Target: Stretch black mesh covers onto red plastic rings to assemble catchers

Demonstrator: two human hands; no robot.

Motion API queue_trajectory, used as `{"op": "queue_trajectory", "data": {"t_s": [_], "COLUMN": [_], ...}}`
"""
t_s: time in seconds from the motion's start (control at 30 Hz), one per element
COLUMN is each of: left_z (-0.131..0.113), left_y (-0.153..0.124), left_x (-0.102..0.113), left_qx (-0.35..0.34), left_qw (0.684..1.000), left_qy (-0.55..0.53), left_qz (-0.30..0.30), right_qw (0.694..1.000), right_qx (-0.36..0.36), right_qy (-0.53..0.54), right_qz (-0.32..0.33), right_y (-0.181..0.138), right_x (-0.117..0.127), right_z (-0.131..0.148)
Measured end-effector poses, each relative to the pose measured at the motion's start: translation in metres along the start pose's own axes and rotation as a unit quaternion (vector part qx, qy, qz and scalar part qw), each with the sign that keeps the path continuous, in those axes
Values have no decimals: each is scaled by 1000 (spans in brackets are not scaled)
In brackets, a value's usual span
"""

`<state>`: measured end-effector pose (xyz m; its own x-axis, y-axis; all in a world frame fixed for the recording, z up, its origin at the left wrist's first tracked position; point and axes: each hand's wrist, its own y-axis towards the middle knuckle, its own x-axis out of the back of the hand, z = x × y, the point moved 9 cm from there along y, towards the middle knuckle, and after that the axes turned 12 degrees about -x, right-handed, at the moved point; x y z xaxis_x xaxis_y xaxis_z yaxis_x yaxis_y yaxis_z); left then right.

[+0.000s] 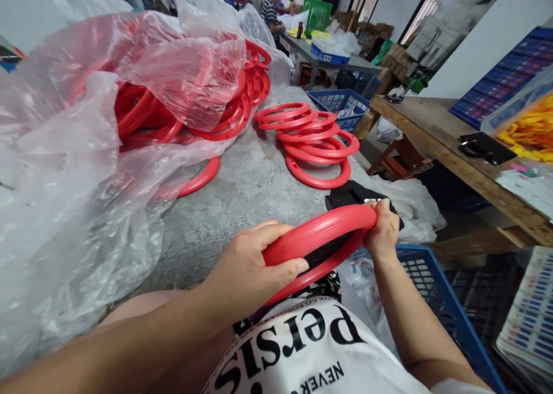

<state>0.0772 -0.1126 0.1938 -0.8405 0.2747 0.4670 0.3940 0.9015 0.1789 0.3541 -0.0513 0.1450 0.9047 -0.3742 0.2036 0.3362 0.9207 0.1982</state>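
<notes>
Up it came into view, a red ring (319, 228), held tilted above the near edge of the table (242, 198), just in front of a white printed shirt (319, 356)! The left hand (254, 261) gripped its near left end, thumb reaching towards the opening; the right hand (382, 230) was closed on the far right end. Beyond, a loose group of rings (306, 136) lay overlapping on the table, outside the plastic bag (82, 163). And over to the left, a far bigger heap of rings (233, 123), partly covered by that bag, with a single ring (203, 180) poking out at the near side! So: one in work, a handful set apart, the bulk seemingly waiting. Which batch was finished, though, was hard to call; the cloudy plastic hid much of the heap. Near right, a blue basket (444, 290) stood beside the right forearm.
</notes>
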Motion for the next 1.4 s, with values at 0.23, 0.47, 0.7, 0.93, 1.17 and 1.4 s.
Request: {"op": "queue_trajectory", "data": {"t_s": [0.23, 0.47, 0.7, 0.93, 1.17, 1.4], "left_z": [4, 21, 22, 35, 34, 28], "left_y": [-3, 1, 1, -2, 3, 6], "left_x": [-1, -13, -26, -20, -6, -4], "left_qx": [21, 62, 45, 87, 49, 30], "left_qw": [1000, 997, 994, 993, 998, 999], "left_qy": [11, 21, 59, 8, -36, -13], "left_qz": [4, 51, 79, 80, 27, 20], "right_qw": [999, 960, 832, 888, 972, 984], "right_qx": [-33, 135, 319, 264, 83, 15], "right_qy": [-28, -184, -350, -313, -192, -127], "right_qz": [11, 163, 288, 211, 110, 122], "right_y": [-10, -20, -87, -55, -5, -10], "right_x": [-9, -38, -109, -90, -22, -27], "right_z": [-13, 49, 98, 70, 23, -7]}}
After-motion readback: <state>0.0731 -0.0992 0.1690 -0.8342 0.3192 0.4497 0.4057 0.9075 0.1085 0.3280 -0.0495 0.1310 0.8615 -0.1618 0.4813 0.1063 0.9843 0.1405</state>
